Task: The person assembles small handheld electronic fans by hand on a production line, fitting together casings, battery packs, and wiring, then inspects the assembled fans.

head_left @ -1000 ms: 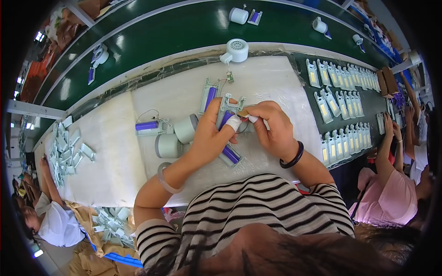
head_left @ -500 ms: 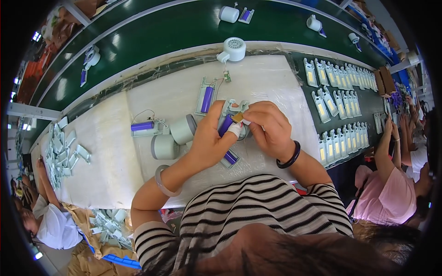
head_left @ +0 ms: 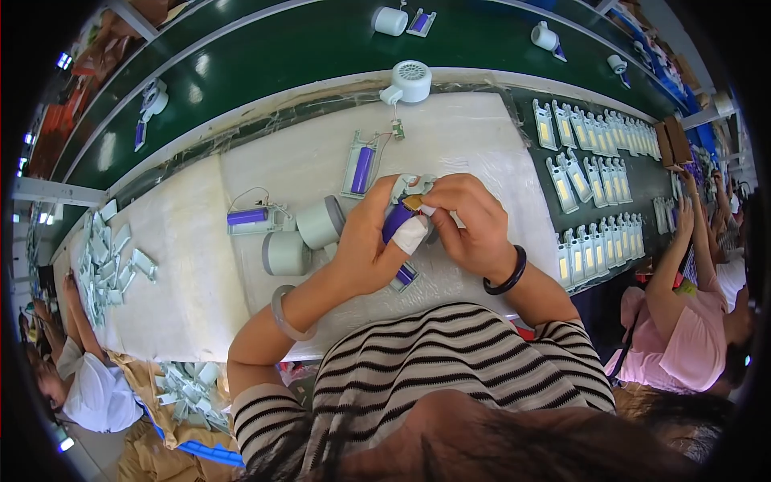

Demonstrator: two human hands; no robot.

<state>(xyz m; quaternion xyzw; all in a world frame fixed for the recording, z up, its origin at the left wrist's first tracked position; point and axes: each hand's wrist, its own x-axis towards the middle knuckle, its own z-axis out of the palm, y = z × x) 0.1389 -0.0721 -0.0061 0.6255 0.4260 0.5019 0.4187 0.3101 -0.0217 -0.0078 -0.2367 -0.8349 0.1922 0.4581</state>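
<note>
My left hand (head_left: 368,245) grips a pale green plastic housing (head_left: 404,186) with a purple battery cell (head_left: 393,220) in it. A white wrap covers a fingertip of that hand. My right hand (head_left: 474,229) pinches at a small yellow-brown piece (head_left: 413,202) at the housing's upper end; the exact hold is partly hidden. Below my hands lies another purple cell (head_left: 405,275), mostly covered. Just left of my left hand are two pale green cylindrical fan heads, one upper (head_left: 318,222) and one lower (head_left: 287,254). Beyond my hands lies an open housing with a purple cell (head_left: 363,170), wired to a small green circuit board (head_left: 397,128).
A round vented fan head (head_left: 411,82) stands at the table's far edge. Beyond runs a green conveyor (head_left: 297,64) with fan parts. Rows of panelled housings (head_left: 598,181) stand right; loose pale covers (head_left: 108,261) pile left. Another wired housing (head_left: 261,218) lies left. Co-workers sit on both sides.
My hands stay nearly in place, with the yellow-brown piece and housing slightly shifted between my fingers. Parts on the conveyor have moved left. The right-hand co-worker's arms have shifted.
</note>
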